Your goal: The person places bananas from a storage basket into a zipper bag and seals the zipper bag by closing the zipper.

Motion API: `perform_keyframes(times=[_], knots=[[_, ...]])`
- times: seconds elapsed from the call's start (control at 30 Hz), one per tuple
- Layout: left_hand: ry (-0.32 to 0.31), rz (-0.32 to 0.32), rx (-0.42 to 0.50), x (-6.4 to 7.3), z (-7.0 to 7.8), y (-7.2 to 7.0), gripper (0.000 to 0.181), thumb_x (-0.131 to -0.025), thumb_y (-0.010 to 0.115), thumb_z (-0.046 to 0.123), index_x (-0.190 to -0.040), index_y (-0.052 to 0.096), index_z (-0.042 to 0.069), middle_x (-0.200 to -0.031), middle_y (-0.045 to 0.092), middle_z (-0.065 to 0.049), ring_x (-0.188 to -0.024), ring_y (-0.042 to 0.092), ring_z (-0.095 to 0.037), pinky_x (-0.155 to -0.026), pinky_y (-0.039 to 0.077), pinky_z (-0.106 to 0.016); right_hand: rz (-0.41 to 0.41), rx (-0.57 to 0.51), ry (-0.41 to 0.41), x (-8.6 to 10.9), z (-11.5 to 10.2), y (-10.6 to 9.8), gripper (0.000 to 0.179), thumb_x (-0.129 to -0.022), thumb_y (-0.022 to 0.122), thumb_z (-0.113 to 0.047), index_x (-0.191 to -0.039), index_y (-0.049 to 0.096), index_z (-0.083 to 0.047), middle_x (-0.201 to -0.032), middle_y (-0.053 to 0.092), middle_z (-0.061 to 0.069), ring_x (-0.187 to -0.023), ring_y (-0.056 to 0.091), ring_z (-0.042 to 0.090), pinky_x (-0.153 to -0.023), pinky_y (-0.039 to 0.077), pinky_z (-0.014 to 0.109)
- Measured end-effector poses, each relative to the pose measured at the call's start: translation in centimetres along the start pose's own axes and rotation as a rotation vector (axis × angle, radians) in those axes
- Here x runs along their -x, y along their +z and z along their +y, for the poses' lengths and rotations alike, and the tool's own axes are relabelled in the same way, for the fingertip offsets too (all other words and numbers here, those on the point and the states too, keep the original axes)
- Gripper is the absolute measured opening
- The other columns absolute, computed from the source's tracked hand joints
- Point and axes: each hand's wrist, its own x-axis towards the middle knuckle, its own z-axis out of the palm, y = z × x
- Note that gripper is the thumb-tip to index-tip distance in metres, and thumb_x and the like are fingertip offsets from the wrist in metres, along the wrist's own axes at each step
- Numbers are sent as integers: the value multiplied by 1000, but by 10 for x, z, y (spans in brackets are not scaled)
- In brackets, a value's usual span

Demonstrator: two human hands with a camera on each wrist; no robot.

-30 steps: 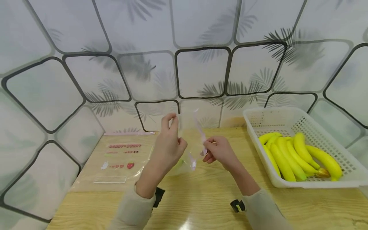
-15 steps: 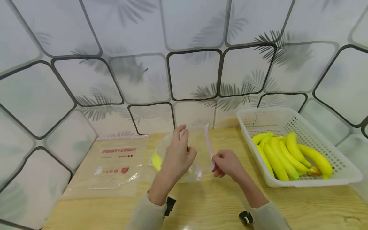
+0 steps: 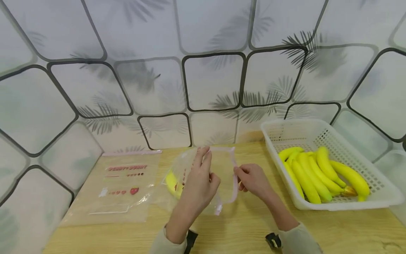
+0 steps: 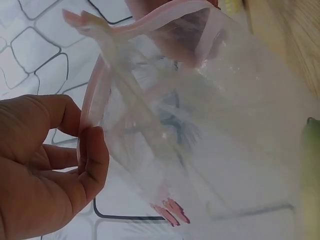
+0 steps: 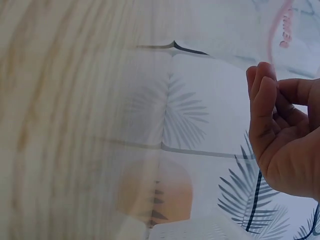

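Note:
A clear zip bag with a pink rim lies on its side between my hands, its mouth toward the right. Inside it, toward the closed left end, is a yellow banana, partly hidden by my left forearm and the printed plastic. My left hand reaches over the bag; in the left wrist view the left hand pinches the pink rim between thumb and fingers. At the right, my right hand pinches the rim's other side. In the right wrist view, the right hand's fingertips meet at the pink edge.
A second clear bag, printed with red lettering and a strawberry, lies flat on the left. To the right stands a white perforated basket holding several bananas. A patterned wall backs the wooden table.
Both hands have come down toward the table, the right one also shifting right, with the bag lowered between them. The bag's rim has spread wider, and the banana now shows left of my left hand.

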Motion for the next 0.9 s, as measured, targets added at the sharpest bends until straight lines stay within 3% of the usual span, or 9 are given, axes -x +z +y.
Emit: perform_keyframes(times=[0.1, 0.23, 0.27, 0.3, 0.5, 0.57, 0.67, 0.77, 0.9], knots=[[-37, 26, 55, -1, 2, -3, 64, -77, 55, -13, -140, 45, -13, -150, 40, -19, -53, 31, -4, -45, 33, -16, -4, -21, 44, -1, 1, -4, 32, -97, 56, -17, -72, 69, -2, -63, 64, 9, -48, 59, 18, -48, 52, 30], [-30, 34, 72, -3, 4, -6, 64, -76, 55, -13, -140, 46, -13, -151, 39, -18, -56, 33, -4, -47, 34, -16, 7, -43, 65, -4, 2, -8, 32, -97, 56, -18, -73, 70, -1, -62, 64, 9, -48, 59, 18, -49, 53, 30], [-26, 27, 69, -3, 5, -6, 64, -76, 56, -13, -139, 46, -14, -151, 38, -19, -57, 33, -5, -47, 35, -16, 13, -49, 67, -5, 3, -9, 33, -97, 56, -17, -73, 70, 0, -62, 64, 8, -48, 59, 18, -49, 53, 31], [-18, 20, 64, -4, 5, -5, 63, -77, 56, -13, -139, 46, -14, -151, 38, -19, -63, 44, -6, -48, 35, -16, 20, -52, 65, -6, 4, -10, 33, -97, 55, -17, -73, 69, 0, -61, 63, 8, -48, 59, 18, -49, 54, 31], [33, -62, 4, -1, 7, 3, 54, -82, 58, -10, -135, 50, -14, -149, 39, -24, -65, 50, -9, -51, 37, -16, 34, -92, 48, -8, 10, -11, 33, -99, 57, -20, -75, 68, 1, -62, 63, 7, -49, 59, 18, -49, 54, 31], [45, -73, -14, 0, 6, 6, 52, -83, 59, -9, -134, 52, -13, -148, 40, -26, -60, 46, -10, -53, 39, -17, 20, -93, 30, -6, 9, -11, 34, -99, 58, -23, -77, 67, 1, -62, 63, 7, -50, 59, 19, -50, 53, 31], [59, -34, -62, 1, 4, 10, 48, -82, 62, -8, -130, 57, -10, -146, 42, -28, -68, 55, -18, -55, 42, -18, -21, -77, 3, -4, 5, -11, 31, -99, 59, -23, -83, 68, 2, -65, 63, 8, -53, 60, 20, -50, 53, 32], [65, 47, -137, 2, 3, 12, 43, -80, 65, -9, -123, 63, -9, -142, 45, -30, -63, 57, -19, -52, 45, -20, -53, -51, -11, -2, 1, -10, 25, -99, 59, -19, -89, 69, 2, -68, 64, 8, -55, 61, 20, -50, 53, 31], [61, 117, -269, 5, 7, 13, 33, -78, 71, -8, -111, 66, -8, -130, 53, -30, -73, 68, -28, -52, 52, -25, -45, -24, -22, 0, -2, -9, 23, -98, 59, -16, -93, 69, 3, -67, 64, 8, -54, 61, 19, -50, 53, 31]])
